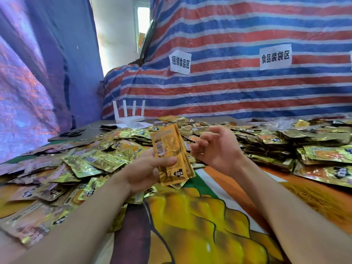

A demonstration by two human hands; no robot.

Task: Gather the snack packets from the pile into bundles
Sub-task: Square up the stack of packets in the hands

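Snack packets (91, 162) mostly loose across counter (190, 216); left grip (146, 172) pinches one small stack (169, 147), right grip (215, 147) loosely curled, empty. Early days.

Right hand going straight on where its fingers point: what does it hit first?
The right hand would likely meet the upright stack of golden foil snack packets held in the left hand; depth is unclear.
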